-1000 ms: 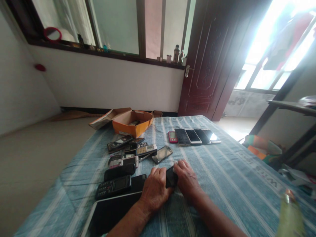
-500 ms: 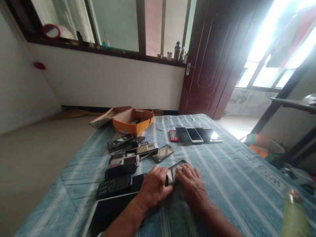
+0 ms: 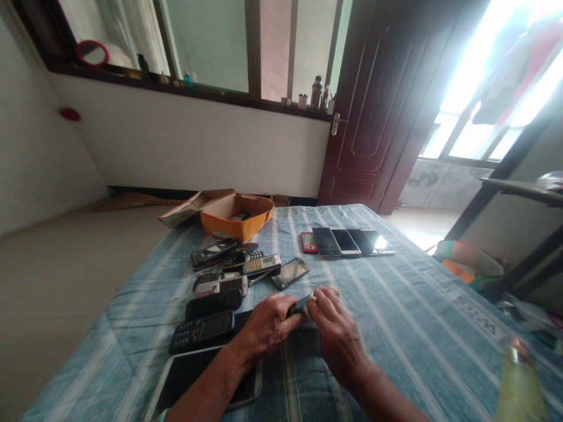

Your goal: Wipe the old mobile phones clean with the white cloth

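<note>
My left hand [image 3: 266, 325] is closed round a dark smartphone [image 3: 299, 304], held just above the blue striped cloth [image 3: 396, 316]. Against that phone, my right hand [image 3: 336, 334] presses a small pale wad [image 3: 317, 291] with its fingers closed. Left of my hands lies a heap of old keypad phones [image 3: 220, 275], and a loose smartphone [image 3: 289, 273] rests just beyond them. A large tablet [image 3: 197, 381] lies under my left forearm.
A row of several smartphones [image 3: 347, 241] lies further back on the cloth. An open orange box [image 3: 237, 215] sits at the far left corner. A pale green bottle [image 3: 521, 384] stands at the near right. A dark door and a metal rack are to the right.
The phone in my hands has been turned from screen-up to nearly edge-on, and both hands have shifted slightly away from me. My right hand keeps moving over it.
</note>
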`<state>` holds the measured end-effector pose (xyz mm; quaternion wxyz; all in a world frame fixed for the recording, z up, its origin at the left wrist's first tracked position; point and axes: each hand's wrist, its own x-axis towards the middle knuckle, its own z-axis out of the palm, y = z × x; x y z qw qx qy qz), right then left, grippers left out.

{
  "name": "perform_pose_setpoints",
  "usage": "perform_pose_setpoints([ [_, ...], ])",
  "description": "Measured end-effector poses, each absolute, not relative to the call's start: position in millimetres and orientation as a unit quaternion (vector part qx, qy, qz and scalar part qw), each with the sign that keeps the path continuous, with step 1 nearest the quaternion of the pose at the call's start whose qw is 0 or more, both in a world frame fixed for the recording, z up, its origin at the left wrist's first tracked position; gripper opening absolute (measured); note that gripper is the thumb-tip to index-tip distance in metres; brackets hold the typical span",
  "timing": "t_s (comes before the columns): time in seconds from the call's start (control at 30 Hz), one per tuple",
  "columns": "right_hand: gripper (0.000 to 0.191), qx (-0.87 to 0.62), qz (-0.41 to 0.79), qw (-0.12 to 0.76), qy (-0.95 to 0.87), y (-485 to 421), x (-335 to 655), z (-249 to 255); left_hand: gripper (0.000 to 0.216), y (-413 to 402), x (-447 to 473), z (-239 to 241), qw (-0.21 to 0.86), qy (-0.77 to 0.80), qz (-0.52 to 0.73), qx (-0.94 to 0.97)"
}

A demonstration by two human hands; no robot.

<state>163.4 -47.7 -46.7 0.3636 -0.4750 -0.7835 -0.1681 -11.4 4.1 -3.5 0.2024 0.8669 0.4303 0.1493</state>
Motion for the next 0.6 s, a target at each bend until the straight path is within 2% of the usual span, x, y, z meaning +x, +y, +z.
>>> perform_pose_setpoints([
  [0.2, 0.026, -0.433, -0.100, 0.390, -0.806, -37.7, 158.2, -29.6, 0.027, 5.6, -14.2, -1.5, 0.237, 0.406, 0.160, 0.868],
  [0.33, 0.028, -0.419, -0.048, 0.398, -0.815, -26.0, 167.8, -24.6, 0.030, 7.7, -13.1, -1.7, 0.234, 0.422, 0.159, 0.861],
  [0.6, 0.033, -0.413, -0.050, 0.457, -0.786, -5.6, 192.8, -36.4, 0.034, 7.0, -9.6, -1.2, 0.192, 0.456, 0.152, 0.856],
])
